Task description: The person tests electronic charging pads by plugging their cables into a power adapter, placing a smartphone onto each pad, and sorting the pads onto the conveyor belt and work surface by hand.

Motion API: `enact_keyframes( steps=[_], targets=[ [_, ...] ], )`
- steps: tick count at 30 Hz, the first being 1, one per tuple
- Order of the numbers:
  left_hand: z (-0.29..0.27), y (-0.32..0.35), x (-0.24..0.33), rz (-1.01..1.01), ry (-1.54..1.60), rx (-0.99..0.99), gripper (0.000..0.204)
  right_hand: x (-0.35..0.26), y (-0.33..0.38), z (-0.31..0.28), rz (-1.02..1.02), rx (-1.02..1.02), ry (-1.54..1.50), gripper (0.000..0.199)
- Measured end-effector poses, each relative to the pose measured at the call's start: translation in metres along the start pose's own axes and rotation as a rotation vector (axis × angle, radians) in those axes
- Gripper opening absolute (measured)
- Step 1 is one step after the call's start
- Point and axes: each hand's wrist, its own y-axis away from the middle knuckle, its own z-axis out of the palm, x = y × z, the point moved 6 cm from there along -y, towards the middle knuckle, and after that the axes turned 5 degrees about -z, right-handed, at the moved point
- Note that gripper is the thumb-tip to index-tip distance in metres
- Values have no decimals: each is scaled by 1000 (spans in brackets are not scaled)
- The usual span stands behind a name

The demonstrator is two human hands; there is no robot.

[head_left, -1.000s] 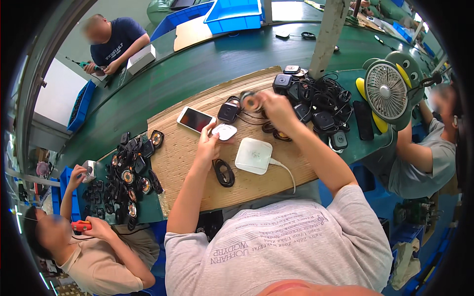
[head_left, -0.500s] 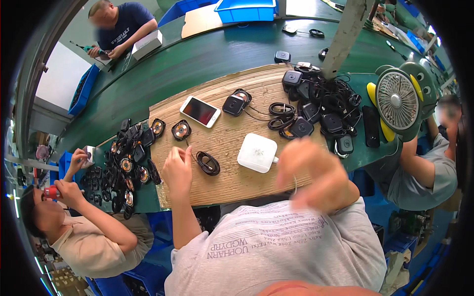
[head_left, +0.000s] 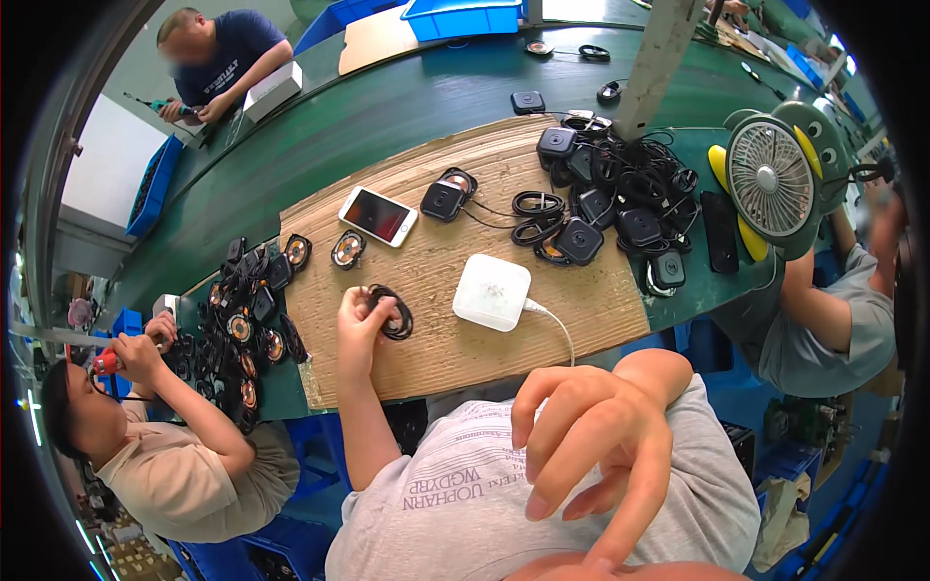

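My left hand [head_left: 356,327] is closed on a coiled black cable [head_left: 395,316] above the cardboard sheet [head_left: 436,353]. Just beyond it lies an opened round device [head_left: 348,250] with a copper-coloured coil inside. My right hand [head_left: 593,436] is raised close in front of my shirt, its fingers curved and apart, with nothing visible in them. Between the hands sits a white square box [head_left: 491,291], with a white cable [head_left: 560,327] running from its side toward me. A white smartphone [head_left: 379,217] rests farther back, beside a black square device [head_left: 448,198] on a cable.
Tangled black devices and cables [head_left: 625,198] are heaped at the right, near a metal post [head_left: 662,68]. A penguin-shaped fan [head_left: 772,181] and a black phone [head_left: 719,232] stand beyond. Another pile [head_left: 242,324] lies left. Co-workers sit left, right and across the green table [head_left: 426,92].
My left hand has closed on the coiled cable, which lay on the cardboard beside it before. My right hand has come back from beside the white box toward my chest.
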Motion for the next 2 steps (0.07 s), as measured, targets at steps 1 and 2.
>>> enact_keyframes(
  steps=[1, 2],
  targets=[
    [-2, -4, -7, 68, 234, -40, 33, -1, 1, -1, 4, -7, 2, 44],
    [-4, -6, -8, 133, 468, -80, 35, -3, 1, -2, 7, -14, 5, 45]
  ],
)
